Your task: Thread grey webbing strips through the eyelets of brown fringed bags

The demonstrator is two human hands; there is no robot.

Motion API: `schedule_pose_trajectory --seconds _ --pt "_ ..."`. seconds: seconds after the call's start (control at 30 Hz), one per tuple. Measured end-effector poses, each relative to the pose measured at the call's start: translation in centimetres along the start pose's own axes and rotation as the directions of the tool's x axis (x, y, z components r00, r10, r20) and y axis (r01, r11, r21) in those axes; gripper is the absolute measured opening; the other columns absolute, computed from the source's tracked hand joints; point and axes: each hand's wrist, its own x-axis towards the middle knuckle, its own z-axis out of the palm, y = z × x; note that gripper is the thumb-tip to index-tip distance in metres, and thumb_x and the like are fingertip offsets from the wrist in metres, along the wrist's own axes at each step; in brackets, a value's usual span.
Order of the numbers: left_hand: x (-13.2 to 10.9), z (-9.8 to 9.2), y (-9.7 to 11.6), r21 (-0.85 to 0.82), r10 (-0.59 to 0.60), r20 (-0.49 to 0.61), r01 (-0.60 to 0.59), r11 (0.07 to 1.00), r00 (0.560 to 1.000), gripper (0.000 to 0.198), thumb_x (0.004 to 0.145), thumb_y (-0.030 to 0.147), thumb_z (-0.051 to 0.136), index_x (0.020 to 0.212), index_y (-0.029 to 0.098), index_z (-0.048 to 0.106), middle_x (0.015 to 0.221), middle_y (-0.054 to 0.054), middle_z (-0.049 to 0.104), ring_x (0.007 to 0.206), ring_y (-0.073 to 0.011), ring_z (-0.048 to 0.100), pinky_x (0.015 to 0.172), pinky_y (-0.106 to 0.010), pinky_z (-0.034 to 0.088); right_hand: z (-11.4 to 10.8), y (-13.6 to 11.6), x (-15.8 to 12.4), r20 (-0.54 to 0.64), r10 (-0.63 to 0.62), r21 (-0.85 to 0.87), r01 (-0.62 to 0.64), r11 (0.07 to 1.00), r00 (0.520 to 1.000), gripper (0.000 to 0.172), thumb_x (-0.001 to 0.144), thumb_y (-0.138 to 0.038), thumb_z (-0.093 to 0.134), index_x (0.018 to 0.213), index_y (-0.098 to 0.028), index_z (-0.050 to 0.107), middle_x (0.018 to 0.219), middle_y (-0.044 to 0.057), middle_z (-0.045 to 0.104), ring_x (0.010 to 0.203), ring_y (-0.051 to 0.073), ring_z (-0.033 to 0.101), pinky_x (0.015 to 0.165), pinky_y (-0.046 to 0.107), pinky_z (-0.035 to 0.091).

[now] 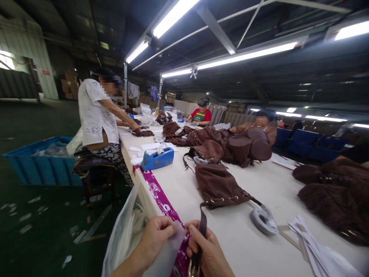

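Observation:
My left hand (160, 234) pinches a thin translucent sheet (174, 242) above the table's near edge. Just right of it, my right hand (203, 246) holds a dark brown strap (203, 221), with a gold-coloured buckle (194, 267) hanging below the fingers. The strap runs up to a brown drawstring bag (219, 186) lying on the white table (230, 234). A grey roll (263, 221) rests to the right of that bag. The fingertips of both hands are close together.
A blue tape dispenser (157, 157) stands near the table's left edge. More brown bags (242, 148) are piled behind and at right (343, 196). White strips (314, 246) lie at front right. A plastic bag (123, 231) hangs beside the table. Several people work around it; a blue crate (43, 165) is left.

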Motion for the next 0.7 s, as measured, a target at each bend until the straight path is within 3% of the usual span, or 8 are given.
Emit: schedule_pose_trajectory --seconds 0.1,0.2,0.3,0.37,0.43,0.57,0.7 --pt "-0.5 0.0 0.3 -0.117 -0.063 -0.027 0.059 0.991 0.998 0.023 0.056 0.031 0.068 0.052 0.016 0.051 0.05 0.004 0.047 0.052 -0.0096 0.037 0.053 -0.023 0.026 -0.1 -0.7 -0.5 0.008 0.023 0.012 -0.023 1.0 1.0 0.05 0.064 -0.054 0.079 0.088 -0.015 0.062 0.05 -0.007 0.046 0.042 0.006 0.04 0.045 0.02 0.033" --pt "-1.1 0.1 0.6 -0.253 -0.136 0.018 0.136 0.958 0.991 0.023 0.053 0.027 0.072 0.054 0.015 0.053 0.052 0.003 0.052 0.05 -0.0092 0.04 0.053 -0.022 0.029 -0.1 -1.4 -1.0 0.048 0.107 0.02 -0.108 0.994 0.993 0.05 0.07 -0.058 0.073 0.092 -0.015 0.063 0.053 -0.005 0.05 0.045 0.009 0.047 0.043 0.02 0.032" --pt "-1.4 0.0 0.7 -0.308 -0.153 0.077 0.169 0.936 0.985 0.023 0.054 0.026 0.074 0.056 0.015 0.054 0.054 0.002 0.054 0.051 -0.0093 0.043 0.054 -0.022 0.032 0.0 -2.6 -1.6 0.132 0.132 0.146 -0.151 0.978 0.982 0.043 0.069 -0.042 0.078 0.1 -0.016 0.064 0.07 0.001 0.063 0.056 0.012 0.057 0.051 0.022 0.042" --pt "-1.6 -0.1 0.7 -0.278 -0.155 0.079 0.171 0.945 0.985 0.021 0.053 0.024 0.074 0.055 0.014 0.055 0.053 0.002 0.054 0.051 -0.0087 0.043 0.053 -0.021 0.032 0.1 -3.6 -2.0 0.125 0.069 0.253 -0.099 0.962 0.99 0.046 0.062 -0.024 0.083 0.104 -0.018 0.064 0.092 0.005 0.068 0.067 0.013 0.061 0.064 0.027 0.05" --pt "-1.8 -0.1 0.8 -0.232 -0.188 0.089 0.204 0.951 0.978 0.019 0.052 0.022 0.072 0.053 0.013 0.056 0.052 0.002 0.055 0.049 -0.0081 0.042 0.051 -0.021 0.03 0.2 -4.5 -2.4 0.057 -0.002 0.342 -0.018 0.94 0.998 0.055 0.064 -0.019 0.082 0.114 -0.023 0.061 0.103 0.006 0.068 0.078 0.015 0.063 0.073 0.032 0.052" --pt "-2.3 0.2 0.8 -0.18 -0.295 0.134 0.316 0.932 0.946 0.016 0.05 0.021 0.069 0.051 0.013 0.056 0.048 0.002 0.053 0.044 -0.0075 0.039 0.046 -0.02 0.026 0.6 -5.4 -2.6 -0.005 -0.089 0.391 0.084 0.917 0.996 0.066 0.074 -0.027 0.077 0.131 -0.038 0.046 0.099 0.0 0.067 0.085 0.016 0.062 0.077 0.038 0.053" --pt "-2.5 0.9 0.3 -0.206 -0.331 0.156 0.358 0.911 0.931 0.017 0.051 0.023 0.071 0.053 0.013 0.057 0.047 0.002 0.053 0.042 -0.0076 0.04 0.044 -0.02 0.028 1.0 -4.8 -2.3 0.004 -0.125 0.337 0.116 0.934 0.992 0.062 0.073 -0.031 0.077 0.128 -0.036 0.05 0.089 -0.002 0.064 0.075 0.012 0.056 0.074 0.032 0.051"
